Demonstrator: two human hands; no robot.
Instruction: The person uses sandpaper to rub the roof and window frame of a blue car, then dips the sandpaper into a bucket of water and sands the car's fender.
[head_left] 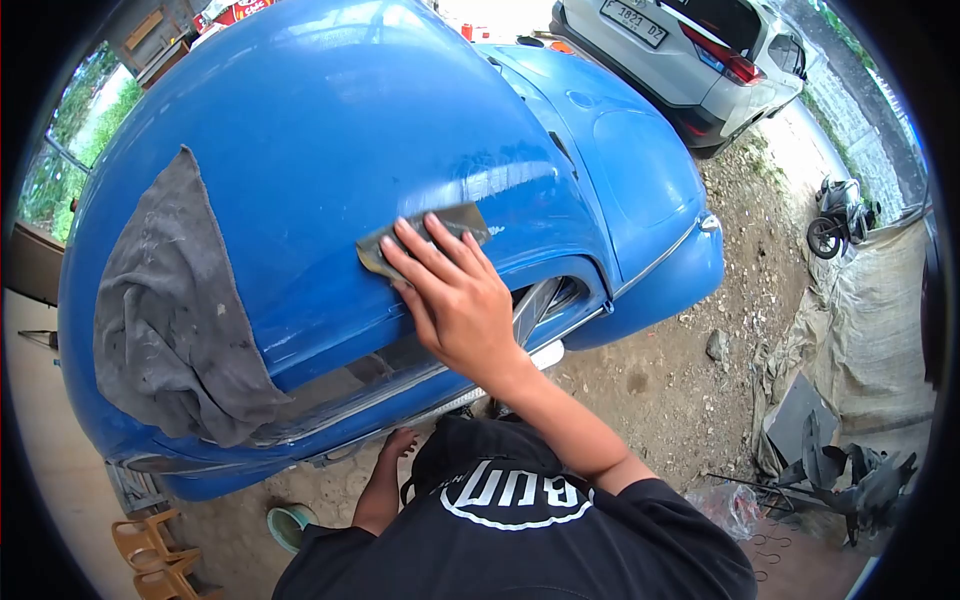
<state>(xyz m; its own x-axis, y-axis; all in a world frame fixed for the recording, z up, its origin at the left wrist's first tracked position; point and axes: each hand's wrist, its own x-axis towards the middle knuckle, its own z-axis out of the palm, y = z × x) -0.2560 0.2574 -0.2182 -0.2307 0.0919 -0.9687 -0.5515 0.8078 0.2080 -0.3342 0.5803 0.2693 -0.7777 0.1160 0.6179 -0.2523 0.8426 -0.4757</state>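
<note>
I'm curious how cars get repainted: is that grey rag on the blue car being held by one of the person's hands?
No, the grey rag lies draped alone on the blue car, while the right hand presses sandpaper elsewhere.

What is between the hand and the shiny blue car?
A flat grey-green sheet of sandpaper lies under the fingers of the right hand, pressed against the glossy blue car body. A rumpled grey cloth lies off to the side, out of the way.
</note>
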